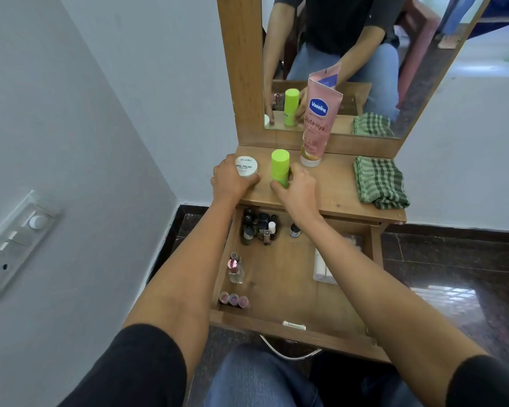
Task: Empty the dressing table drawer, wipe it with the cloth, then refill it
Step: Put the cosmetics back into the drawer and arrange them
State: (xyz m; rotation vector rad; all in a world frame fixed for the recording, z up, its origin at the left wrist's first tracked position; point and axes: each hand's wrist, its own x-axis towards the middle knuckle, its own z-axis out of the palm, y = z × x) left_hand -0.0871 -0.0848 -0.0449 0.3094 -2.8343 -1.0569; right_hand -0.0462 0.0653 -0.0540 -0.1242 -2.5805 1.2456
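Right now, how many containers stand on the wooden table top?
3: white round jar in the left hand, lime green cylindrical bottle in the right hand, pink plastic tube against the mirror.

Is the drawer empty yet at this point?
No. The open drawer holds a cluster of small bottles, a clear bottle and three pink-capped tubes.

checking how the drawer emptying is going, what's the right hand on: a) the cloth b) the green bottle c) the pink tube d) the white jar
b: the right hand is curled round the green bottle, while the left hand holds the white jar.
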